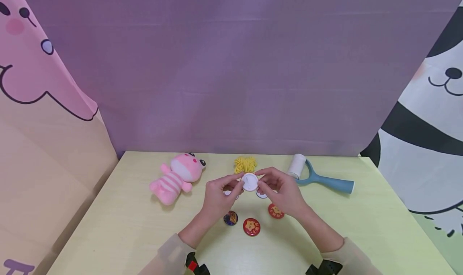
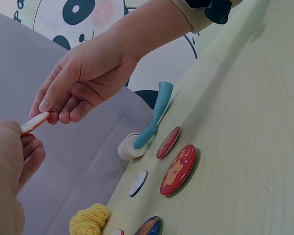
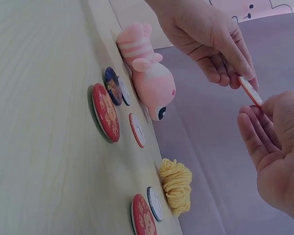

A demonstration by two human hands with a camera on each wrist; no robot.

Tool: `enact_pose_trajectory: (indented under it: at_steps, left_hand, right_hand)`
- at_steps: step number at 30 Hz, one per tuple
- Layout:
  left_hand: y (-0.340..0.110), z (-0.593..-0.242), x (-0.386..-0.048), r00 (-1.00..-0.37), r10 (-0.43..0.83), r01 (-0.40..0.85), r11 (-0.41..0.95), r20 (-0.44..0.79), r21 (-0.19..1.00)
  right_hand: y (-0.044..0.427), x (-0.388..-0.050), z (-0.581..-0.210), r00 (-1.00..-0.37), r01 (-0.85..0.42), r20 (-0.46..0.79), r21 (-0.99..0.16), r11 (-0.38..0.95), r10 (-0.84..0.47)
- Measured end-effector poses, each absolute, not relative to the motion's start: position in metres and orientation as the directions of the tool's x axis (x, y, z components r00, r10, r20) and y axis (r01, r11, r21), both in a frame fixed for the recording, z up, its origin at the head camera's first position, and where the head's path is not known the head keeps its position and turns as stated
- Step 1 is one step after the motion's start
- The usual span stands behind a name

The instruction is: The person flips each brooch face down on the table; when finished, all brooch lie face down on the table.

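Note:
A round pin badge (image 1: 250, 182), its white back toward me, is held above the table between both hands. Its edge shows red in the left wrist view. My left hand (image 1: 220, 194) pinches one side of it between thumb and fingers. On the opposite side my right hand (image 1: 283, 192) pinches the rim the same way. Below lie a red badge with a yellow figure (image 1: 251, 226), another red badge (image 1: 276, 211) and a dark blue badge (image 1: 230, 218). A white-backed badge (image 3: 136, 130) and a second white-backed badge (image 2: 138, 183) are partly hidden by the hands in the head view.
Behind the hands sits a bundle of yellow yarn (image 1: 245, 164). A pink striped plush toy (image 1: 177, 178) lies at the left. To the right are a blue Y-shaped handle (image 1: 329, 182) and a white cylinder (image 1: 297, 165) by its fork. A purple cloth (image 1: 238, 86) hangs behind the table.

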State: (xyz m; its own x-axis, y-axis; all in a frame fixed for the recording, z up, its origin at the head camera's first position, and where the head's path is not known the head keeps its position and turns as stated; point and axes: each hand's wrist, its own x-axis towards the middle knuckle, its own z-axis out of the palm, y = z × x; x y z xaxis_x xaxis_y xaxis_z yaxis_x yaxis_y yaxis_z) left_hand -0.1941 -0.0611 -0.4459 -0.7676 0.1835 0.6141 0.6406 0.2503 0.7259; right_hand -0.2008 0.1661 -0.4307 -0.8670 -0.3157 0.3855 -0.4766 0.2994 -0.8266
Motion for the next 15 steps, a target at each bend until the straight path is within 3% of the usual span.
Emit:
enact_pose_trajectory:
  at_steps: [7,15]
  left_hand:
    - [-0.0642,-0.4481,-0.1946,-0.794,0.22,0.608,0.28,0.567,0.743]
    - [-0.0679,-0.4508,-0.1979,-0.778,0.298,0.622,0.248,0.552,0.743]
  right_hand:
    - [0.1647,-0.2002,-0.4321,-0.881,-0.45,0.353,-0.833,0.322,-0.316]
    - [0.1643,-0.2007,-0.4355,-0.893,-0.421,0.318,-0.842,0.338,-0.319]
